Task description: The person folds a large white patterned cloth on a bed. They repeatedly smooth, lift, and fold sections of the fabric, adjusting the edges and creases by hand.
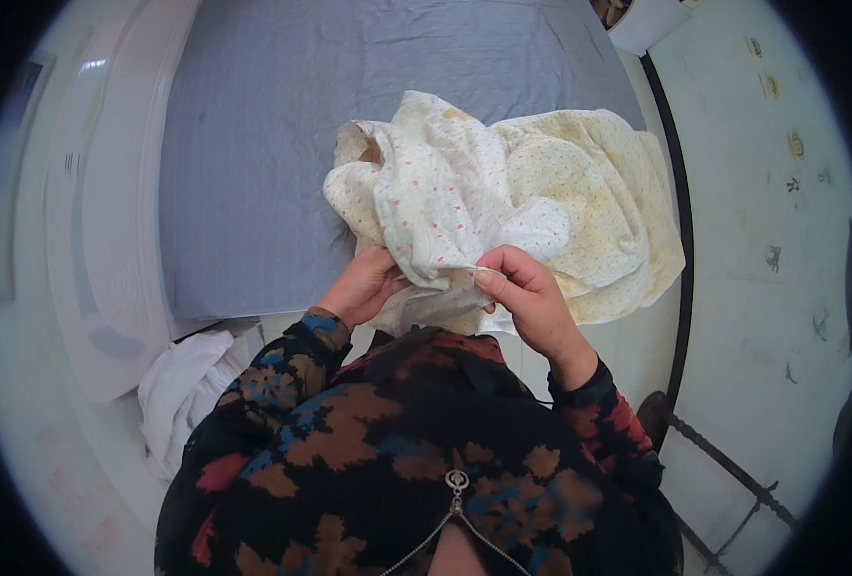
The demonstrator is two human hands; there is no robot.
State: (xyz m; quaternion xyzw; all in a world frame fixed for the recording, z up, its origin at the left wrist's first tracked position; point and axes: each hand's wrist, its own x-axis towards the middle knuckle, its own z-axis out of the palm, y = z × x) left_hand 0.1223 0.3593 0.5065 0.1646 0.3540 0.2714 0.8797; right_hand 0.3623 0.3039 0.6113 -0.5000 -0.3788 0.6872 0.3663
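Observation:
A bunched cream floral-print bedding cloth (589,211) lies over the near right part of the bed, its right side yellowish and spread out. Its whiter part with small red prints (426,197) is gathered up in front of me. My right hand (531,298) pinches an edge of this cloth between thumb and forefinger. On the other side, my left hand (368,286) grips the cloth, its fingertips partly hidden under the folds. A short stretch of the edge runs between the two hands.
Under the cloth is a bed with a grey-blue sheet (263,173). A white curved headboard (119,211) stands along the left. White fabric (186,394) hangs or lies at lower left. A dark wooden rail (723,456) is at lower right, near a pale wall (771,240).

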